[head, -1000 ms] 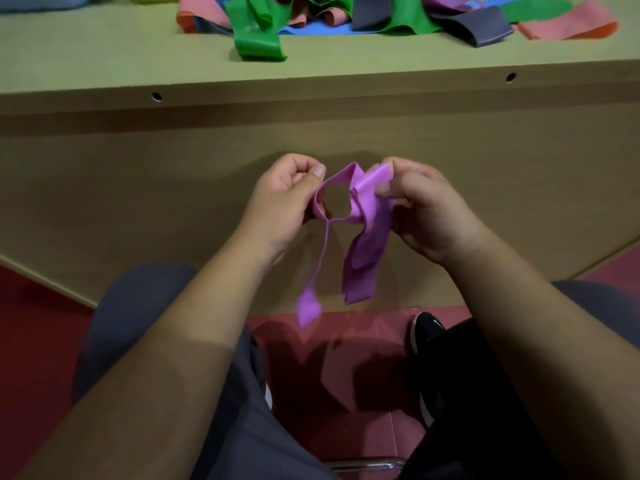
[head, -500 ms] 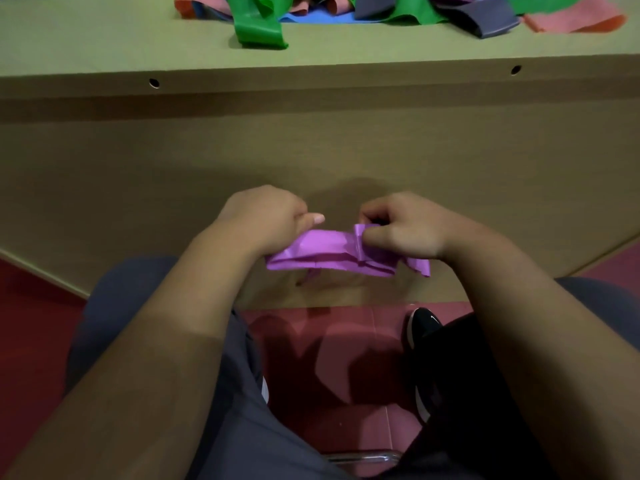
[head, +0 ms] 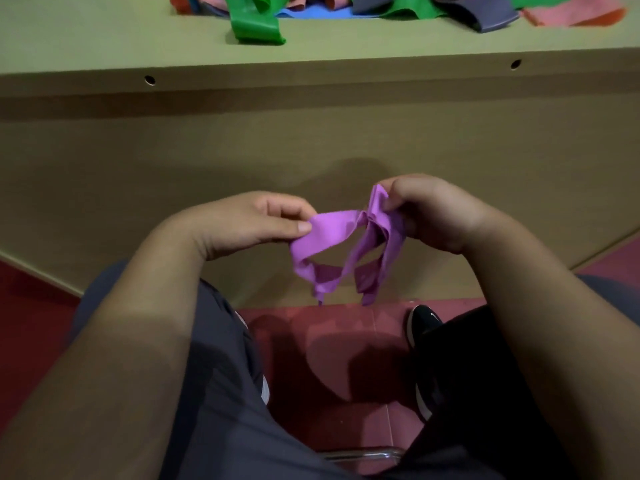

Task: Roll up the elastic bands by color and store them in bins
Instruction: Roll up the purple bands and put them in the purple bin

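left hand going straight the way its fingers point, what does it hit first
Pinching the purple band, the left hand points toward the right hand; the band's bunched folds come first, then probably that hand.

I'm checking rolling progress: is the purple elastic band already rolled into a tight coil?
No, the purple elastic band hangs in loose loops between the left hand and the right hand, which both pinch it.

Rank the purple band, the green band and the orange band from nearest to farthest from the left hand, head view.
1. The purple band, pinched by the left hand itself.
2. The green band, on the table straight ahead.
3. The orange band, at the table's far right.
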A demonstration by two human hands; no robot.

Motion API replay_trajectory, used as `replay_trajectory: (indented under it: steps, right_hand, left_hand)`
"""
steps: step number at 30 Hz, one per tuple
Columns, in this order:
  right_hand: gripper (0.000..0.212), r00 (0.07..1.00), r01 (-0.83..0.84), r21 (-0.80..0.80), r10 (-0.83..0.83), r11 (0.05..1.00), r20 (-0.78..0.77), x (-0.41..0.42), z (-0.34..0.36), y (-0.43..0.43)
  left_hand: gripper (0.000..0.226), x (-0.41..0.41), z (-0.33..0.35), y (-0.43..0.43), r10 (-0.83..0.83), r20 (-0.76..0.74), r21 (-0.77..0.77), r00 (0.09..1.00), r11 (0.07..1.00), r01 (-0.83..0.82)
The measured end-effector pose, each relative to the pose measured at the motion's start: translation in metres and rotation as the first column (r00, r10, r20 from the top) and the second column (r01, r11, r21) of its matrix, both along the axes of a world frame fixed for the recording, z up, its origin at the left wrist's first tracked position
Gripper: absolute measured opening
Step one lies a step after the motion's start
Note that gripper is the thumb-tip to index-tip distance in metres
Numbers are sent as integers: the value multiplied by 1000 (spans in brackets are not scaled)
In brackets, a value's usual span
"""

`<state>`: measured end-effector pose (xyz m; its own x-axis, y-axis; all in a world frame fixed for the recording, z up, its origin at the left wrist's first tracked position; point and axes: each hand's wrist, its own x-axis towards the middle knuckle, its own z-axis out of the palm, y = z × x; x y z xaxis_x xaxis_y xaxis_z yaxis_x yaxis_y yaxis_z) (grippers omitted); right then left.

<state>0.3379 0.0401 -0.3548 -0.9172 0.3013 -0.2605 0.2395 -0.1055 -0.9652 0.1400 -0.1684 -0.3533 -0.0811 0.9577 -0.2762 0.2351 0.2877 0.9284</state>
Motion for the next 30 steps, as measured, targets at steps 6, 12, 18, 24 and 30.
replay_trajectory:
  steps: [6,12,18,24,30]
  right_hand:
    - [32,961,-227,-307,162,924,-223,2,6,3]
    - [19,948,-298,-372,228,879,-221,4,6,-7]
    - [21,939,-338,-225,310,914,-150,9,3,-5]
    - [16,981,-192,-72,193,979,18,10,-3,-1]
    - [33,889,-389,294,271,873,370,14,-15,-6]
  left_hand:
    - [12,12,6,7,219,268,236,938,929,-284]
    - [16,26,12,15,325,302,287,896,865,-410]
    - [16,14,3,16,276,3,238,961,933,-269]
    - [18,-5,-10,12,-37,-499,-148,866,988,-43]
    - [77,-1,-21,20,-291,-652,-593,700,771,-232]
